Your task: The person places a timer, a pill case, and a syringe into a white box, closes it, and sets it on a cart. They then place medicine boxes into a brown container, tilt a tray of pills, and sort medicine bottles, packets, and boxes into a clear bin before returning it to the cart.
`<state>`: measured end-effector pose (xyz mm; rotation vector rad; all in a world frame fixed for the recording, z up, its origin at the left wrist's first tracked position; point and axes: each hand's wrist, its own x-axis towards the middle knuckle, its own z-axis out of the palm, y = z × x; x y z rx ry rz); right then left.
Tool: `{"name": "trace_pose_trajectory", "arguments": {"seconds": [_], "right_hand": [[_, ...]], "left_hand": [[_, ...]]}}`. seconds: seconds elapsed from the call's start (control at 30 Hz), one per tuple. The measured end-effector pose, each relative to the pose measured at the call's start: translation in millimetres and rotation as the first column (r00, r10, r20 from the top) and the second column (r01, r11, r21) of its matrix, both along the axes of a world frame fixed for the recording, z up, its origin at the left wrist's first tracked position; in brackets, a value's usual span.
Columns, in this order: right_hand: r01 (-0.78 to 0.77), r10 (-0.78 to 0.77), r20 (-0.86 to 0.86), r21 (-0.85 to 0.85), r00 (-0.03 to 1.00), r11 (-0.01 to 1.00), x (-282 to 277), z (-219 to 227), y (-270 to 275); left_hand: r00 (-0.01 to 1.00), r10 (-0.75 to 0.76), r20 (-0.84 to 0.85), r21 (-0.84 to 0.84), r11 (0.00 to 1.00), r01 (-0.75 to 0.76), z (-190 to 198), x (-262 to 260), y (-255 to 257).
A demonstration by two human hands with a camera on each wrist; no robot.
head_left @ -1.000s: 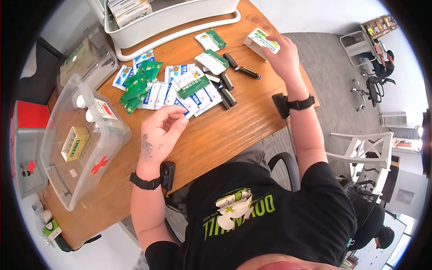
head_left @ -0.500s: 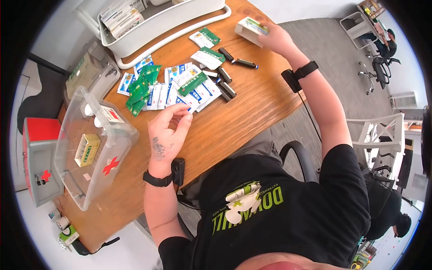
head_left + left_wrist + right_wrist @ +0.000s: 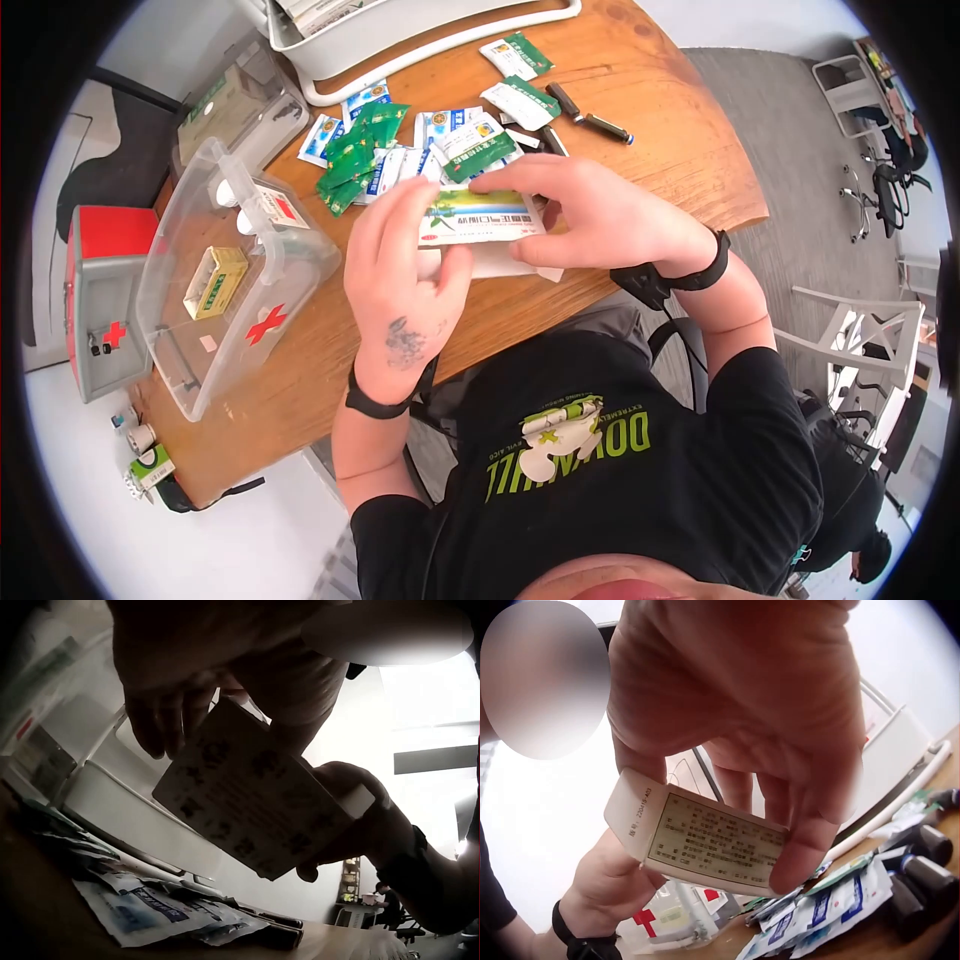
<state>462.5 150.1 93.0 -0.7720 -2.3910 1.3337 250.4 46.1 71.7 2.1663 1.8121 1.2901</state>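
Note:
In front of the chest, both hands hold a medicine box (image 3: 485, 215), white with a green and blue printed top. My left hand (image 3: 400, 270) grips its left end between thumb and fingers. At the other end, my right hand (image 3: 620, 215) has its forefinger along the far edge and its thumb at the near side. The right wrist view shows small printed text on one narrow side, and a white end flap (image 3: 634, 806) standing out from the box. Another broad face, with dark printed patterns, shows in the left wrist view.
Green sachets (image 3: 365, 150) and blue-and-white sachets (image 3: 395, 175) lie behind the hands. Small dark cylinders (image 3: 605, 128) lie right of them. At left stands a clear plastic bin (image 3: 310, 245) holding a yellow box (image 3: 215, 283), near a grey-and-red case (image 3: 110, 290). A white basket (image 3: 420, 40) stands behind.
My right hand has brought the medicine box from the table's far right to the middle. My left hand, holding nothing before, now grips the box too.

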Motion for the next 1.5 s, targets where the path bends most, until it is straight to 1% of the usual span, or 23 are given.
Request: {"name": "trace_pose_trajectory", "arguments": {"seconds": [0.03,0.13,0.2,0.27,0.3,0.4,0.5,0.6,0.7,0.8,0.9,0.93,1.0,1.03,1.07,1.13,1.2,1.23,1.3,1.33,1.4,1.47,1.5], "right_hand": [[-0.017,0.017,0.016,-0.052,1.000,0.999,3.3,-1.9,0.0],[-0.101,0.112,0.039,-0.219,0.993,0.971,12.1,-10.5,6.6],[-0.128,0.146,0.025,-0.343,0.989,0.930,17.8,-15.0,8.5],[-0.194,0.193,-0.051,-0.464,0.980,0.864,23.3,-21.3,11.2],[-0.230,0.213,-0.092,-0.518,0.973,0.824,24.5,-23.9,12.1],[-0.204,0.205,-0.067,-0.594,0.976,0.778,24.5,-26.0,13.6],[-0.174,0.178,-0.055,-0.607,0.983,0.775,22.0,-30.0,11.8],[-0.179,0.214,-0.007,-0.576,0.977,0.798,20.6,-26.2,13.6],[-0.170,0.211,0.013,-0.545,0.977,0.821,15.3,-25.5,15.3],[-0.189,0.235,0.014,-0.547,0.972,0.816,10.8,-25.6,15.9],[-0.250,0.239,-0.076,-0.398,0.968,0.883,13.0,-31.8,19.8],[-0.155,0.149,-0.044,-0.337,0.988,0.928,15.2,-26.7,23.5],[0.033,-0.033,0.000,-0.204,0.999,0.979,21.5,-13.9,32.9],[0.219,-0.220,0.011,-0.156,0.976,0.963,21.8,-15.9,39.2],[0.362,-0.359,0.050,-0.066,0.932,0.930,19.8,-18.6,47.4],[0.409,-0.438,0.120,0.210,0.891,0.888,17.7,-26.3,69.6],[0.325,-0.441,0.266,0.384,0.857,0.864,10.7,-28.1,80.6],[0.270,-0.449,0.333,0.463,0.829,0.844,6.9,-29.3,83.7],[0.175,-0.429,0.284,0.623,0.858,0.763,2.8,-41.8,85.6],[0.128,-0.414,0.262,0.694,0.872,0.709,0.8,-45.3,86.0],[0.094,-0.374,0.283,0.675,0.883,0.732,-4.5,-44.7,85.6],[0.052,-0.319,0.281,0.672,0.905,0.738,-8.3,-50.9,90.0],[0.034,-0.301,0.272,0.689,0.914,0.724,-10.3,-54.0,91.8]], "left_hand": [[0.997,-0.037,0.067,-0.055,0.998,0.041,3.4,-0.3,-3.7],[0.955,-0.209,0.209,-0.148,0.959,0.242,12.5,-12.2,-10.9],[0.909,-0.267,0.319,-0.172,0.927,0.333,13.6,-17.0,-12.3],[0.856,-0.312,0.413,-0.170,0.896,0.409,7.9,-25.0,-13.5],[0.880,-0.303,0.365,-0.158,0.912,0.380,2.7,-27.0,-13.2],[0.947,-0.319,0.050,-0.071,0.944,0.321,-10.8,-22.9,-13.6],[0.924,-0.381,0.025,-0.110,0.918,0.381,-15.4,-19.3,-11.3],[0.906,-0.353,0.232,-0.321,0.852,0.414,-7.8,-16.2,-19.1],[0.910,-0.288,0.299,-0.453,0.797,0.401,-1.6,-10.2,-20.6],[0.914,-0.242,0.325,-0.392,0.845,0.363,-9.4,-9.2,-17.6],[0.893,-0.241,0.381,-0.464,0.786,0.410,-21.7,-22.7,-17.2],[0.892,-0.234,0.388,-0.431,0.809,0.400,-24.7,-22.0,-16.4],[0.889,-0.214,0.405,-0.367,0.852,0.373,-30.0,-20.2,-13.8],[0.896,-0.216,0.387,-0.383,0.847,0.370,-31.8,-19.8,-12.5],[0.903,-0.218,0.369,-0.400,0.840,0.366,-33.5,-19.8,-11.5],[0.912,-0.229,0.340,-0.412,0.836,0.363,-37.5,-17.8,-10.0],[0.916,-0.251,0.314,-0.406,0.836,0.368,-42.3,-16.4,-9.0],[0.905,-0.238,0.353,-0.431,0.817,0.383,-42.2,-16.7,-8.7],[0.878,-0.207,0.431,-0.473,0.777,0.416,-41.2,-18.3,-7.5],[0.874,-0.204,0.440,-0.478,0.771,0.421,-41.3,-19.2,-6.8],[0.866,-0.196,0.460,-0.487,0.760,0.431,-43.2,-20.9,-5.1],[0.842,-0.261,0.473,-0.404,0.784,0.471,-50.4,-22.4,-3.1],[0.829,-0.295,0.475,-0.363,0.793,0.490,-53.3,-23.2,-2.9]]}}
